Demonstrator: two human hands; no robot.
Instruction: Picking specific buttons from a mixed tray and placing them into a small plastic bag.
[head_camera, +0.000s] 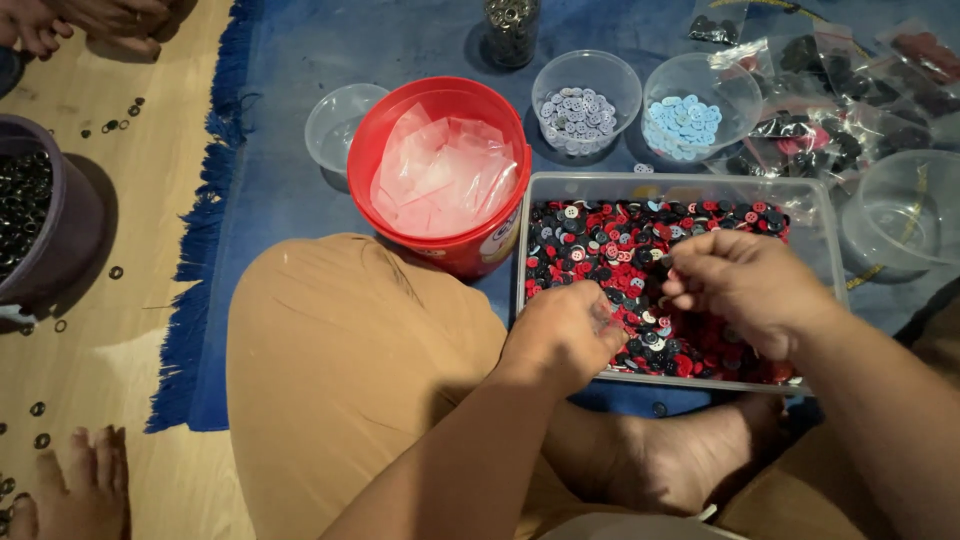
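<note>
Button sorting in progress: the left hand (562, 335) and right hand (745, 290), grips pinched on small buttons, work over the clear tray of red and black buttons (625, 245), with sorted bowls of white buttons (580, 120) and blue buttons (682, 125) at twelve o'clock.
</note>
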